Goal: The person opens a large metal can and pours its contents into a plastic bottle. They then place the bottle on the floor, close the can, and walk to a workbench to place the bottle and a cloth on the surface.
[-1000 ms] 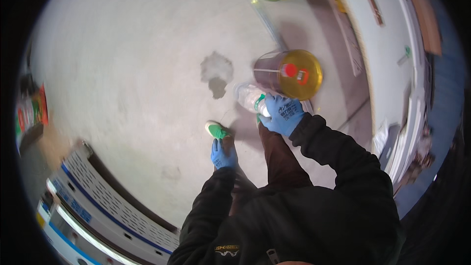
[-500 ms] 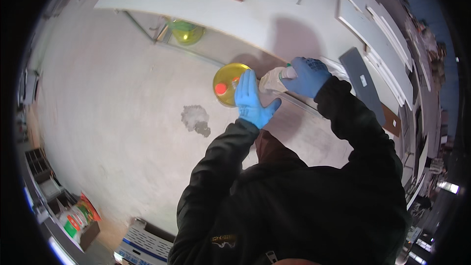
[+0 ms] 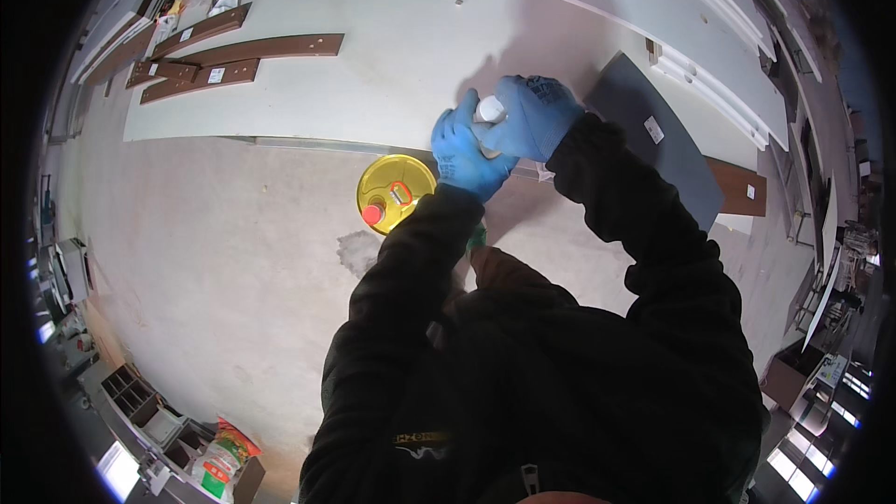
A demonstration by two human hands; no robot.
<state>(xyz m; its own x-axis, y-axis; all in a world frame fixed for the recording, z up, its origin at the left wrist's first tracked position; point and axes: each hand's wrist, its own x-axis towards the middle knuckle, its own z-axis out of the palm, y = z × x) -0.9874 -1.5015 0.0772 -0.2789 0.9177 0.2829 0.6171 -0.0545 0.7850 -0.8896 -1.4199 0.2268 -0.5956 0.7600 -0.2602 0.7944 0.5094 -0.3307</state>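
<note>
My two blue-gloved hands meet over the near edge of a white tabletop, around a pale bottle that they largely hide. Its round white cap (image 3: pixel 490 109) shows between my fingers. My left hand (image 3: pixel 467 151) is closed around the bottle's left side, fingers pointing up. From the right, my right hand (image 3: pixel 537 119) grips the bottle beside the cap, its thumb side close to the left hand. Below and left of them, a round yellow can (image 3: pixel 413 207) with a red cap (image 3: pixel 373 214) and red handle stands on the floor, partly covered by my left sleeve.
Several brown slats (image 3: pixel 210 75) lie at the table's left. A dark grey panel (image 3: pixel 653 163) rests to the right of my hands, near stacked white boards (image 3: pixel 672 23). A bagged package (image 3: pixel 224 462) sits at lower left.
My left hand, open and spread before, has closed on the bottle. The right hand has brought the bottle up and left over the table edge. The view has shifted too.
</note>
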